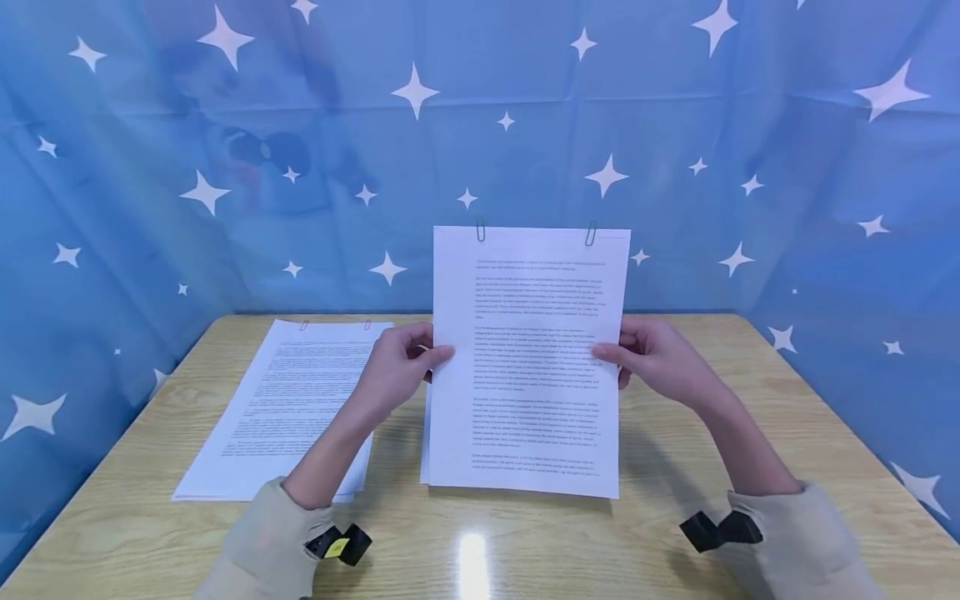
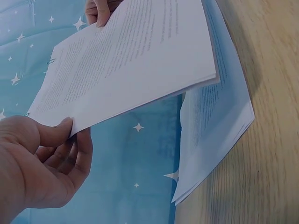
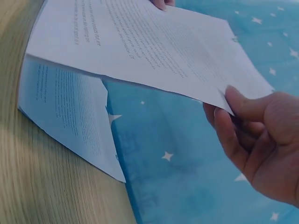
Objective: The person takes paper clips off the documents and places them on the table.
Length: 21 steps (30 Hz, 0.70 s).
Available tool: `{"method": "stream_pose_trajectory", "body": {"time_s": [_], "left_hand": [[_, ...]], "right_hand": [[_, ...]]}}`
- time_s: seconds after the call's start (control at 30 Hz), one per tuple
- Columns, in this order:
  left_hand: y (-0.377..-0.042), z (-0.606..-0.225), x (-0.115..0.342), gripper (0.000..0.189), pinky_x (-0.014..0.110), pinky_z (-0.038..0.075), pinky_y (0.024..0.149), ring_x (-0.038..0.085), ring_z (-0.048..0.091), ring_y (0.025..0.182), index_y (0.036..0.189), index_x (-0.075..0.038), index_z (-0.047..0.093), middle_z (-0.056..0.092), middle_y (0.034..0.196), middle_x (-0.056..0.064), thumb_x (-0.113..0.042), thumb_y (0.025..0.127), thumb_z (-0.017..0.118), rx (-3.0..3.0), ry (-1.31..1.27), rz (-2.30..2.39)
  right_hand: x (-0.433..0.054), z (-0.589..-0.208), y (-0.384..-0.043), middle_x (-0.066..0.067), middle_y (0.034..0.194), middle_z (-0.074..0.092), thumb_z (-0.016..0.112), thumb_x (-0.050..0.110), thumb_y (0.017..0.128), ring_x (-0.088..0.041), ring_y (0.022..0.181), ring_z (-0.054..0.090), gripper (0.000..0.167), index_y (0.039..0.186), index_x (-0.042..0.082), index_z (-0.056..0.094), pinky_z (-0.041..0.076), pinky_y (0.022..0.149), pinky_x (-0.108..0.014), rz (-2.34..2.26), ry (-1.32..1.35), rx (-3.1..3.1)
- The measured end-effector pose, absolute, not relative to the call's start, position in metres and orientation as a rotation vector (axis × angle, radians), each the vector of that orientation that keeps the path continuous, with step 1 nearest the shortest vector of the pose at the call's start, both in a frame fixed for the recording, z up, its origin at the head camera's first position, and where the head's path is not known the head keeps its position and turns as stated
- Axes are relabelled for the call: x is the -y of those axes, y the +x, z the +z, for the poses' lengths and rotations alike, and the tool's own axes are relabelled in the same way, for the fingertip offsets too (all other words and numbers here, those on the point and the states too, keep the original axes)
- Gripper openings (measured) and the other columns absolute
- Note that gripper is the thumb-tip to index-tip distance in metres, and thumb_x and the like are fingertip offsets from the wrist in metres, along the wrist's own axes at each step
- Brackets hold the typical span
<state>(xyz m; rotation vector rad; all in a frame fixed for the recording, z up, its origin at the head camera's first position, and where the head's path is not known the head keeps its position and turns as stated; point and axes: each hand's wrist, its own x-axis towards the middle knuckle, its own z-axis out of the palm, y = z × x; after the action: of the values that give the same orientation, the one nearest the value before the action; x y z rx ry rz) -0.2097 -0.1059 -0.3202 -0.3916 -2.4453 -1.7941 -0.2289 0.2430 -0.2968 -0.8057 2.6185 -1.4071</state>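
By the left hand (image 1: 401,367) and right hand (image 1: 663,357), the sheaf (image 1: 528,358) is pinched at its side edges, held up over the table (image 1: 570,546). Light, limp and easily creased, it should probably be gripped there, all sheets together, as clips (image 1: 590,235) are seen only on top.

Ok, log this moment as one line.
left hand: grips held sheets, left edge | right hand: grips right edge | held sheets: raised, clips at top | pink-clipped sheets: on table

White glare streaks the tabletop (image 1: 555,550); both wrist views look dimmer.
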Motion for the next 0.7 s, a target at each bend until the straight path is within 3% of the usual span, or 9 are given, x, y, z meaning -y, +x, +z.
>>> {"method": "stream_pose_trajectory", "body": {"time_s": [0.3,0.53,0.7], "left_hand": [[-0.209,-0.315,0.108,0.015,0.043,0.057,0.075,0.022,0.063,0.077,0.110,0.002,0.070,0.069,0.093,0.012,-0.008,0.098,0.066,2.460,-0.442,-1.778],[-0.208,-0.309,0.113,0.017,0.032,0.057,0.071,0.024,0.064,0.077,0.109,0.000,0.070,0.069,0.093,0.011,-0.014,0.098,0.068,2.395,-0.456,-1.722],[-0.205,-0.300,0.115,0.019,0.029,0.057,0.071,0.025,0.062,0.079,0.110,-0.003,0.070,0.067,0.094,0.011,-0.017,0.097,0.070,2.341,-0.401,-1.702]], "right_hand": [[-0.241,-0.301,-0.227,-0.012,0.091,0.074,0.066,0.008,0.099,-0.025,0.053,0.061,0.021,0.117,-0.003,0.068,0.050,0.048,-0.030,-1.417,-0.847,-2.704],[-0.238,-0.304,-0.228,-0.011,0.088,0.074,0.066,0.009,0.099,-0.028,0.053,0.059,0.021,0.117,-0.002,0.068,0.049,0.048,-0.028,-1.422,-0.806,-2.702],[-0.235,-0.306,-0.228,-0.011,0.086,0.074,0.067,0.009,0.098,-0.023,0.053,0.058,0.021,0.116,-0.002,0.069,0.048,0.048,-0.027,-1.413,-0.781,-2.682]]}}
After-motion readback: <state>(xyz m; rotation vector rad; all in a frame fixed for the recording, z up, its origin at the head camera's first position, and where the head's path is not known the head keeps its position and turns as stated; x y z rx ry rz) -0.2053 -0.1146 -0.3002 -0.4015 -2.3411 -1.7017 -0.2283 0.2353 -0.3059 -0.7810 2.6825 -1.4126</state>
